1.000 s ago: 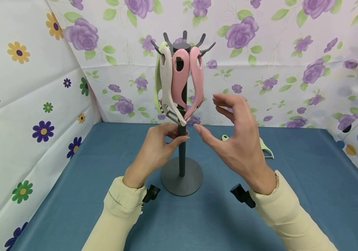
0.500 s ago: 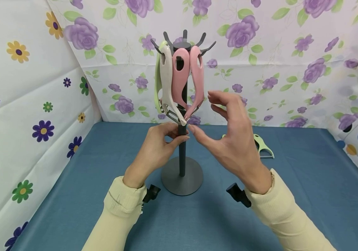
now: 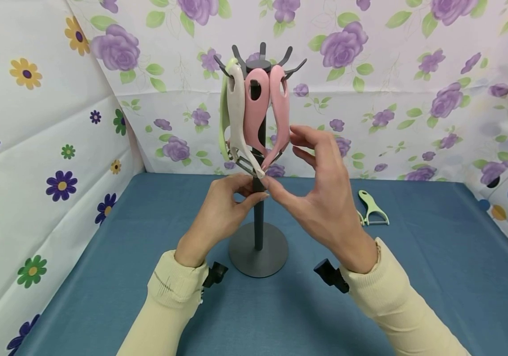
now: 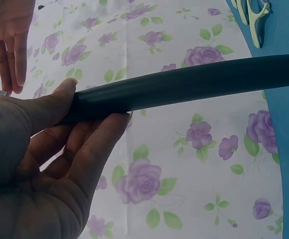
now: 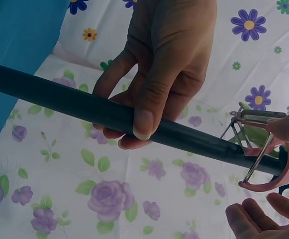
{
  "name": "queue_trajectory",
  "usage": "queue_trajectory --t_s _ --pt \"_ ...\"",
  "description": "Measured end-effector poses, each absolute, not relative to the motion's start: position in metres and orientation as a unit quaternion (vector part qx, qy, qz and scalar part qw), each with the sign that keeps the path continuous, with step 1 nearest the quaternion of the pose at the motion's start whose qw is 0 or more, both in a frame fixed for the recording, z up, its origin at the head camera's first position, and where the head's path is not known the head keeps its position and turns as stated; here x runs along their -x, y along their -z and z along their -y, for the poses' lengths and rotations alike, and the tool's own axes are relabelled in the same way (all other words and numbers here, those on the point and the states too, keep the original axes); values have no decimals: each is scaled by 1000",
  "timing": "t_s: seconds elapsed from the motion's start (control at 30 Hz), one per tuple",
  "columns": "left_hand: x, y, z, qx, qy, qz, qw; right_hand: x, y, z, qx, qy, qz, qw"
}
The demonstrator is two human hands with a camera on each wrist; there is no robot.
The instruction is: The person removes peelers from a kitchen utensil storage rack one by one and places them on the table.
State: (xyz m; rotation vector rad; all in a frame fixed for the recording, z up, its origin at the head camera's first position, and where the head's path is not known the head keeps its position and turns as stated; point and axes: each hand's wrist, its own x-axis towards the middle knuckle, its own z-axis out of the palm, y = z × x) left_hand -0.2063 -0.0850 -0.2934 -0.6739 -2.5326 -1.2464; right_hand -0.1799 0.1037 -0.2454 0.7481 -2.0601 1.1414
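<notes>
In the head view my left hand [image 3: 218,212] pinches the dark pole [image 3: 258,217] of an upright stand between thumb and fingers, just below the hanging peelers. A white peeler [image 3: 236,106], a light green peeler [image 3: 223,113], a front pink peeler [image 3: 253,116] and a right-hand pink peeler [image 3: 283,109] hang from its hooks, blades down. My right hand [image 3: 325,198] is curved beside the right-hand pink peeler. Its fingertips are at that peeler's edge, and its thumb is near the lower blade ends. In the right wrist view a gap shows between the fingers and the pink blade frame [image 5: 263,187].
Several bare hooks [image 3: 284,57] rise at the stand's top. Its round base [image 3: 258,264] rests on the blue tabletop [image 3: 414,277]. A green peeler [image 3: 368,201] lies behind my right hand, with another green peeler [image 3: 361,218] mostly hidden. Floral cloth [image 3: 396,89] hangs behind.
My right hand has moved left, up to the right-hand pink peeler, uncovering more of the green peeler on the table. My left hand keeps its hold on the pole.
</notes>
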Motion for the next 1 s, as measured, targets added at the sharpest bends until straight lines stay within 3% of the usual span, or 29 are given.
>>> queue_trajectory --t_s 1.0 --pt "207 294 85 235 427 865 124 182 244 -96 -309 -463 759 338"
